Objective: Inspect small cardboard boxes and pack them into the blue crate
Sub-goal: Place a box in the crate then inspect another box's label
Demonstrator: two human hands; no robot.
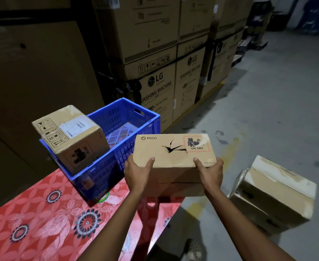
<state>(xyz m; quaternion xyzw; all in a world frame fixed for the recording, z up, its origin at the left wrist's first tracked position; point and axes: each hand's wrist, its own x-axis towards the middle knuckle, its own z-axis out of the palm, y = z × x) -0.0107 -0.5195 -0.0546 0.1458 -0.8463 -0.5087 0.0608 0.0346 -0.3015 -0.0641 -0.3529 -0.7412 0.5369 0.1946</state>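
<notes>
I hold a flat PICO cardboard box (173,153) in the air just right of the blue crate (124,147). Its top has a torn puncture beside a red UN 3481 label. My left hand (137,173) grips its near left edge, thumb on top. My right hand (210,171) grips the near right edge the same way. A smaller cardboard box (70,134) with a white shipping label stands tilted in the crate's left end. The crate's right half shows its bare slatted floor.
The crate stands on a table with a red flowered cloth (42,223). A worn cardboard box (273,193) lies on the concrete floor to the right. Stacked washing machine cartons (160,76) rise behind the crate. My foot (192,249) shows below.
</notes>
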